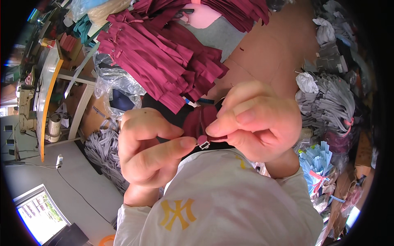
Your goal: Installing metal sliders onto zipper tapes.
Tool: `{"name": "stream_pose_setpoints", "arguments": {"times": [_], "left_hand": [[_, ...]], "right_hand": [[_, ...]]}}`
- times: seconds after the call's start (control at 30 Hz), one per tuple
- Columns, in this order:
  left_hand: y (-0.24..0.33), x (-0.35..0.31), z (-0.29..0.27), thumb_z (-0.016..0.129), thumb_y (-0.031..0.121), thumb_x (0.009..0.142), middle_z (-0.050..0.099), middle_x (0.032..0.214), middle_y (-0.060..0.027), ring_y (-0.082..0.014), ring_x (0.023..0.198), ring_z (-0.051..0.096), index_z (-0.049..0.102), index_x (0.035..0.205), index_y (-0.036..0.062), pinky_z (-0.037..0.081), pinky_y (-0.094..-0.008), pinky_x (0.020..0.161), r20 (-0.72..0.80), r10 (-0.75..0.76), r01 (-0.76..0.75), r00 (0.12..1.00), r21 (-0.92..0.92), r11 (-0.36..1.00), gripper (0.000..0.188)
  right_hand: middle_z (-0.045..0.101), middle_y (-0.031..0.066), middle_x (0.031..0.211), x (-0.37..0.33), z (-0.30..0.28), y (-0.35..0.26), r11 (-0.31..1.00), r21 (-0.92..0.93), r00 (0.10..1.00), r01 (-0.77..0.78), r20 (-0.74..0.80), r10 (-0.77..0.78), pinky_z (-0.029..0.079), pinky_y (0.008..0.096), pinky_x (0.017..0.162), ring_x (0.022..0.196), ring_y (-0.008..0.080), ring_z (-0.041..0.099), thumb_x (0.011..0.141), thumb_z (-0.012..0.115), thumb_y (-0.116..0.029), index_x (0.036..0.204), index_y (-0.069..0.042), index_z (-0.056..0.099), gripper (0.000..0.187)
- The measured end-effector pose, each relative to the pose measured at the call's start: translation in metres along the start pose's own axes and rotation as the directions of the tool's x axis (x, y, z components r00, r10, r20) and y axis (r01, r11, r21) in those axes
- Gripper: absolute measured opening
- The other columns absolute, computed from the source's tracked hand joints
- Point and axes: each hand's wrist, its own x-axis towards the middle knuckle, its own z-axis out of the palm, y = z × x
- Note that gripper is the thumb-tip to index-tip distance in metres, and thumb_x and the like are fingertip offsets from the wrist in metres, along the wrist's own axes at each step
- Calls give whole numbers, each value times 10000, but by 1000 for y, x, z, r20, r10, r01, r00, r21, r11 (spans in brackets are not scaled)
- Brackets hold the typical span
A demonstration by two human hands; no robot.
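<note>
Close in front of my chest, a maroon zipper hangs between my hands. My left hand pinches thumb and forefinger at a small zipper slider, which has a maroon face and silvery metal. From the other side, my right hand is closed, its thumb and fingers gripping a narrow maroon end of the zipper tape. The right fingers partly hide the tape. Just beyond both hands, a large pile of maroon zippers lies spread out.
Bundles of grey strips and light blue strips lie at the right. A wooden-edged table with a sewing machine stands at the left. Clear plastic bags sit beside the maroon pile. A pink patch lies at the top.
</note>
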Motion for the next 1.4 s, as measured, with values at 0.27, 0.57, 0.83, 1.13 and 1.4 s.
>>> {"name": "stream_pose_setpoints", "arguments": {"times": [0.27, 0.57, 0.83, 1.13, 1.4], "left_hand": [[-3, -2, -1, 733, 16, 772, 623, 874, -103, -220, 734, 587, 653, 924, 37, 454, -321, 654, 89, -14, 19, 996, -53, 998, 173], [1, -12, 7, 679, -119, 821, 632, 988, -169, -182, 858, 636, 596, 1017, -64, 531, -281, 785, 88, -478, 427, 874, -607, 670, 220], [5, -8, 6, 638, -137, 839, 645, 1017, -149, -170, 909, 642, 606, 1025, -87, 533, -270, 805, 160, -582, 525, 797, -660, 537, 195], [-3, -9, 7, 652, -166, 788, 638, 944, -155, -196, 814, 633, 641, 957, -63, 514, -278, 713, 74, -428, 402, 901, -518, 755, 198], [-3, -10, 7, 680, -138, 769, 656, 916, -159, -201, 766, 637, 653, 944, -45, 504, -274, 644, -2, -237, 232, 972, -200, 952, 199]], "right_hand": [[679, 144, 825, -1, 6, -1, 999, 36, 1000, -11, -26, 12, 504, 303, 652, 761, 221, 625, 816, 685, 64, 1156, 21, 556, 367], [559, 131, 986, -2, 17, -12, 810, 446, 892, -381, -53, 449, 528, 276, 710, 853, 166, 597, 851, 606, 119, 1182, 79, 542, 340], [591, 146, 1027, -4, 11, -4, 895, 270, 934, -355, 57, 353, 533, 262, 748, 870, 174, 614, 843, 647, 108, 1114, 78, 600, 277], [615, 166, 976, -2, 18, -6, 805, 442, 883, -397, -55, 466, 524, 259, 718, 858, 174, 615, 816, 682, 112, 977, 68, 620, 178], [649, 130, 869, 3, 16, -9, 888, 197, 899, -416, -59, 434, 487, 247, 627, 750, 158, 621, 792, 712, 89, 898, 45, 650, 131]]}}
